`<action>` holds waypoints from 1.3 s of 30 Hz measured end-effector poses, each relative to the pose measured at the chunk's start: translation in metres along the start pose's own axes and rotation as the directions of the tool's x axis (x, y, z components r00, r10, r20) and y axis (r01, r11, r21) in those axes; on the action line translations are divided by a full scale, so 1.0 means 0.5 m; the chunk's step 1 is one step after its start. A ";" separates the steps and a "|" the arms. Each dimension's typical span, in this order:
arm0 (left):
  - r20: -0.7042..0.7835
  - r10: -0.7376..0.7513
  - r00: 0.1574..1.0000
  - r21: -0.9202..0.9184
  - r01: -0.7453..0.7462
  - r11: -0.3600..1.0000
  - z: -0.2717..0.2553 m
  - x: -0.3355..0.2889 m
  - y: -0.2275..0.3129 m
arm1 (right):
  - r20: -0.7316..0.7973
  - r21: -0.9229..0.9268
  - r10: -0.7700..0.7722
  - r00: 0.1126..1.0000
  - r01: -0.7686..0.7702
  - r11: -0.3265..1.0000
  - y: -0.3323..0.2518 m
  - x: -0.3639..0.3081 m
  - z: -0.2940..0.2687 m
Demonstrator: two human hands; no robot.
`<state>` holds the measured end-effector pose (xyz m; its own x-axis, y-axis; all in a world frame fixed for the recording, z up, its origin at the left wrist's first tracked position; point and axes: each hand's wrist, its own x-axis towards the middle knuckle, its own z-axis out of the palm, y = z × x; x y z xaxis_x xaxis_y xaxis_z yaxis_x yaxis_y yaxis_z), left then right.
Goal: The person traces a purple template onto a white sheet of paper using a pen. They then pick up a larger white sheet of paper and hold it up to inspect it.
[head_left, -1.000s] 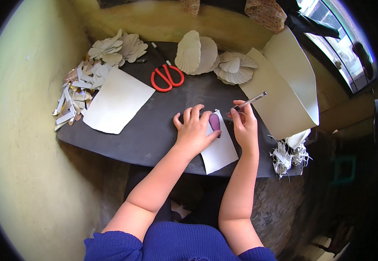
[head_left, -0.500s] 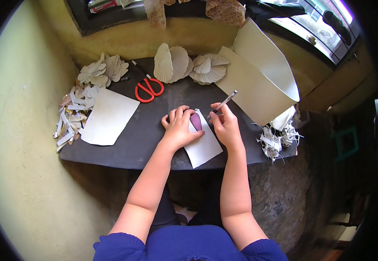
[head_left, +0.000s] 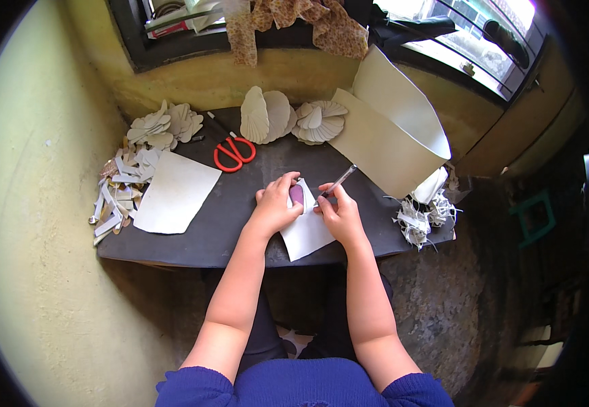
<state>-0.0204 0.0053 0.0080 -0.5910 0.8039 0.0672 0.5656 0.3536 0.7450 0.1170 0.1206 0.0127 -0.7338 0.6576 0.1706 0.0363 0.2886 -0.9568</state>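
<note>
A narrow white sheet [head_left: 305, 239] lies at the middle of the dark table's front. On it rests a flat purple piece [head_left: 296, 196] with a rounded outline, partly covered by my fingers. My left hand [head_left: 273, 207] presses this piece down, thumb on its near edge and fingers curled at its far side. A clear pen [head_left: 344, 178] is pinched in my right hand [head_left: 340, 216], its tip low over the sheet just right of the purple piece. Whether the tip touches the sheet is too small to tell.
Red-handled scissors [head_left: 235, 154] lie far left of my hands, beyond a larger white sheet [head_left: 178, 193]. Cut strips [head_left: 115, 193] and rounded pieces [head_left: 155, 125] pile at left. Stacked rounded pieces [head_left: 320, 122], a big curled sheet [head_left: 389, 146] and shredded scraps [head_left: 416, 220] stand behind and right.
My right hand and the pen have come in closer to the purple piece, toward the near side. The whole view has shifted slightly. My left hand still presses the piece.
</note>
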 end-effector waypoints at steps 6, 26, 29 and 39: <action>-0.118 0.091 0.989 0.162 -0.071 0.984 0.013 -0.010 -0.001 | 0.033 -0.059 -0.043 0.999 0.045 0.997 0.004 -0.004 -0.001; -0.222 0.031 0.975 -0.209 -0.078 0.975 0.006 0.005 -0.016 | -0.071 0.064 -0.104 0.992 0.109 0.992 -0.030 0.025 0.028; -0.175 -0.021 0.984 -0.314 -0.035 0.949 -0.009 0.005 -0.015 | -0.084 0.199 -0.018 0.996 0.034 0.979 -0.032 0.034 0.035; -0.222 0.070 0.973 0.095 -0.050 0.994 -0.004 -0.009 -0.031 | -0.093 0.267 -0.002 0.996 0.027 0.963 -0.050 0.048 0.048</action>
<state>-0.0279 -0.0049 -0.0024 -0.6626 0.7007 0.2646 0.6467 0.3569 0.6741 0.0824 0.1126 0.0351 -0.6679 0.7187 0.1934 -0.1658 0.1096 -0.9800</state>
